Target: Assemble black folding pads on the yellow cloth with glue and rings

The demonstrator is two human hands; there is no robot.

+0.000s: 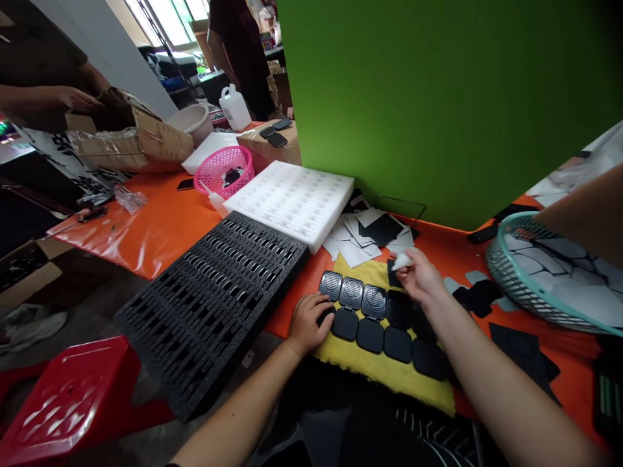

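Your forearms (501, 383): framing two black plate rows (370, 335), running crosswise; right grip (411, 264) is pinching white object (402, 261) beyond; left grip (309, 322) is touching left end, closure unclear.

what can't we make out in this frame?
All in the head view:
White wad: partly covered by the right hand, material unclear.
Black piece: partly covered by the left hand.
Teal basket: cut off by the right edge, partly behind cardboard.
Pink basket: contents too small to identify.
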